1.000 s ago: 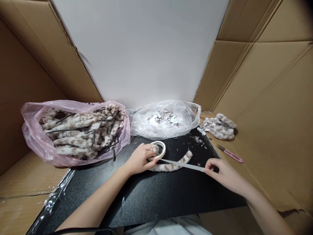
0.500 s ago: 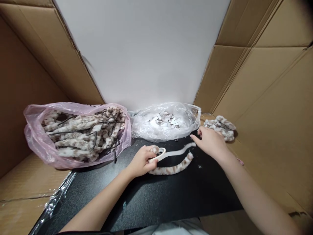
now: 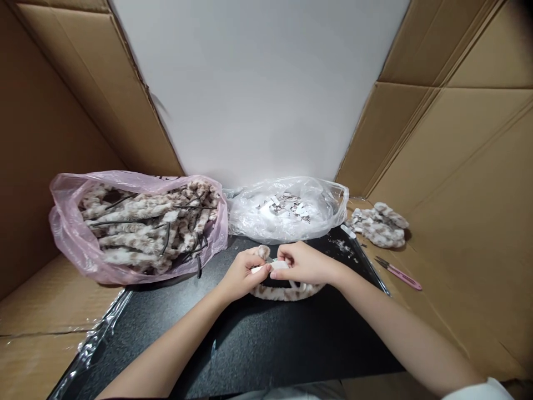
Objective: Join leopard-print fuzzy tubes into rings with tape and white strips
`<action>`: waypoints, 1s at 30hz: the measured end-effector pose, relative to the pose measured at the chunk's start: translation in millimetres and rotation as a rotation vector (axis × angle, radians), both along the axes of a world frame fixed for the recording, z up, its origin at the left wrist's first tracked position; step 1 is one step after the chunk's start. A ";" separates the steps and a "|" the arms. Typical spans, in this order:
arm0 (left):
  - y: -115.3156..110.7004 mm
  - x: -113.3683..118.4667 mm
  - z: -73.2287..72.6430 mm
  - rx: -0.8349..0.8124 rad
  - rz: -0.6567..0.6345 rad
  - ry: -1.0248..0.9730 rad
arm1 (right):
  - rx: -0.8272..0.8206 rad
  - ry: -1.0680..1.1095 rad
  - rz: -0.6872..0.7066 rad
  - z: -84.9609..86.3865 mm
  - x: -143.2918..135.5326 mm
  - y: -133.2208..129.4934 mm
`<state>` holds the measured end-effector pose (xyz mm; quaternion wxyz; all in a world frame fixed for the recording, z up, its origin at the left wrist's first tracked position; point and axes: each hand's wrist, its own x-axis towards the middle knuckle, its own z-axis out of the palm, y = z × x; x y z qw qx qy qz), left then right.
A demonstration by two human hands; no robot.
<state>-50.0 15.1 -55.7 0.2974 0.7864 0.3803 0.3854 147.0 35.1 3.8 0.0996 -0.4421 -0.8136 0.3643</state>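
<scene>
In the head view my left hand (image 3: 245, 273) is closed on the white tape roll (image 3: 257, 269) and on one end of a spotted fur strip (image 3: 283, 293). That fluffy end pokes up above the fingers, and the rest of the strip curves over the black table below both hands. My right hand (image 3: 302, 264) pinches the white tape (image 3: 280, 266) close beside my left fingertips. A length of tape hangs down from the right fingers to the strip. The roll is partly hidden by the fingers.
A pink bag (image 3: 66, 233) of fur strips and dark wires lies at the left. Behind my hands is a clear bag (image 3: 245, 219) with small metal and white pieces. Fur pieces (image 3: 381, 225) and pink-handled scissors (image 3: 403, 276) are on cardboard at the right.
My right hand has moved left and down to meet my left hand, and the tape stretched between them is now short. The view has shifted slightly, and the scissors now show.
</scene>
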 end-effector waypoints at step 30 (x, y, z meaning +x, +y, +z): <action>-6.2 -12.7 5.3 0.042 -0.061 0.321 | 0.394 0.215 -0.022 54.2 49.0 -53.1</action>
